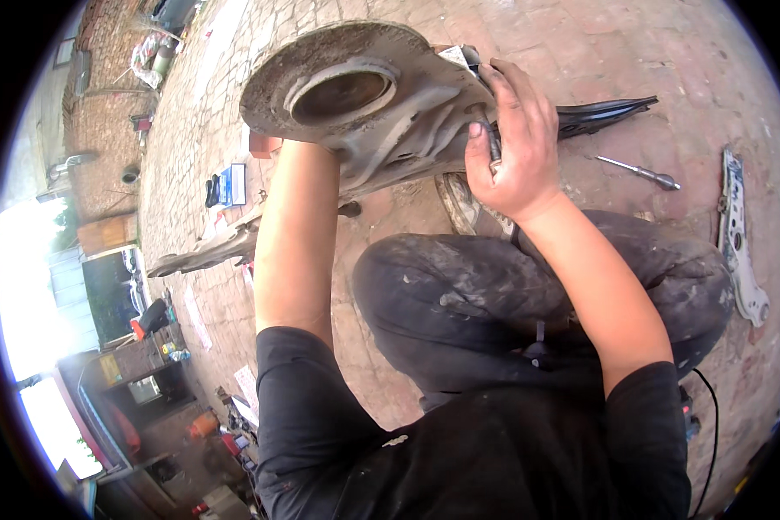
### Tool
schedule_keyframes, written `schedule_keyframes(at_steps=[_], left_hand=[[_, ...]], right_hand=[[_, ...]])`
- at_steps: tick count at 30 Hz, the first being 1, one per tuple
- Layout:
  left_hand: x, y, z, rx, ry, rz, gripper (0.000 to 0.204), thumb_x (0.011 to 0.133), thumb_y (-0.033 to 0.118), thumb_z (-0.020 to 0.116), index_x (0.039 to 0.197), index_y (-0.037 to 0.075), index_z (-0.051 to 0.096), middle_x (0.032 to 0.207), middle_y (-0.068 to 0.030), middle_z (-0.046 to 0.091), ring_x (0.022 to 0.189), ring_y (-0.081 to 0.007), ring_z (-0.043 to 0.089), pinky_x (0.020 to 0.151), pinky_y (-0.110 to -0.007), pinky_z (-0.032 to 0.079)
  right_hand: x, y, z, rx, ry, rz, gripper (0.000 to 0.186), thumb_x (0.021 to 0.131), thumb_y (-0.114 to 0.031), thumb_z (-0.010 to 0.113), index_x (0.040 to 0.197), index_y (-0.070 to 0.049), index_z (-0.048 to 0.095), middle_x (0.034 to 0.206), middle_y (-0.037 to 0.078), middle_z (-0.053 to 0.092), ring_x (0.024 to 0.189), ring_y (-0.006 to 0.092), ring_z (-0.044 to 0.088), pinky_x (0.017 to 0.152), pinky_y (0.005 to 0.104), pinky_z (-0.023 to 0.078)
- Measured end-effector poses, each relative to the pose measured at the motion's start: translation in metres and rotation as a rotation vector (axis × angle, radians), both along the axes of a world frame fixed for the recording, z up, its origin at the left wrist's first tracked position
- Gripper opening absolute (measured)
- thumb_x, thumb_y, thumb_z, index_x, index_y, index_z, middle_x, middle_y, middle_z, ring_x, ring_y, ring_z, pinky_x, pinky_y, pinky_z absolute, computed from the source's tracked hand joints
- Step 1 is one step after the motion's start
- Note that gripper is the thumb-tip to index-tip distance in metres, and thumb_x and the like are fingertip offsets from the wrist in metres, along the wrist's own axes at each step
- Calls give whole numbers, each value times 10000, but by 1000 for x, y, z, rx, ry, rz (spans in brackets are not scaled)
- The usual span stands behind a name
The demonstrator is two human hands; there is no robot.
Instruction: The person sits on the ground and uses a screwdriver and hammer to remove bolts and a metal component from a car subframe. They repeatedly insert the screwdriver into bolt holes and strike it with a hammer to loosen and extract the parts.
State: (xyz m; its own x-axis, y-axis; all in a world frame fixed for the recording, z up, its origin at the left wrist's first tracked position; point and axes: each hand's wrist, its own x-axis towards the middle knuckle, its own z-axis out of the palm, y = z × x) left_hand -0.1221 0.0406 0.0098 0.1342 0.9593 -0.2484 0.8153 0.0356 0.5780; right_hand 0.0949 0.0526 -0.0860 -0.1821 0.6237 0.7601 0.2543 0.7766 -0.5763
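Gripping one grey metal casting (381,104), right hand (511,143) clenched on it; left hand hidden behind.

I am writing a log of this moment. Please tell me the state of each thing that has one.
metal car part: lifted, dusty, held above the knees.
right hand: gripping the part's edge.
left hand: hidden behind the part.
screwdriver: lying loose on the brick ground.
white bracket: lying flat on the ground.
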Motion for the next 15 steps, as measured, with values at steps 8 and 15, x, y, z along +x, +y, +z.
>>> schedule_keyframes(at_steps=[8, 15], left_hand=[[-12, 6, -15, -29, -139, 45, 498, 972, 269, 594, 1420, 73, 503, 1353, -37, 610, 1199, -153, 569, 1053, -307, 443], [-8, 28, -51, -20, -244, 9, 471, 976, 299, 607, 1382, 67, 550, 1348, -41, 618, 1184, -161, 573, 1040, -335, 451]], right_hand=[[11, 11, 0, 37, -102, 21, 553, 810, -197, 602, 1338, -40, 551, 1310, 203, 550, 1197, 380, 514, 1015, 457, 368], [2, 8, -14, 124, -33, -44, 512, 900, -158, 592, 1355, 62, 510, 1341, 259, 559, 1207, 450, 538, 1036, 515, 401]])
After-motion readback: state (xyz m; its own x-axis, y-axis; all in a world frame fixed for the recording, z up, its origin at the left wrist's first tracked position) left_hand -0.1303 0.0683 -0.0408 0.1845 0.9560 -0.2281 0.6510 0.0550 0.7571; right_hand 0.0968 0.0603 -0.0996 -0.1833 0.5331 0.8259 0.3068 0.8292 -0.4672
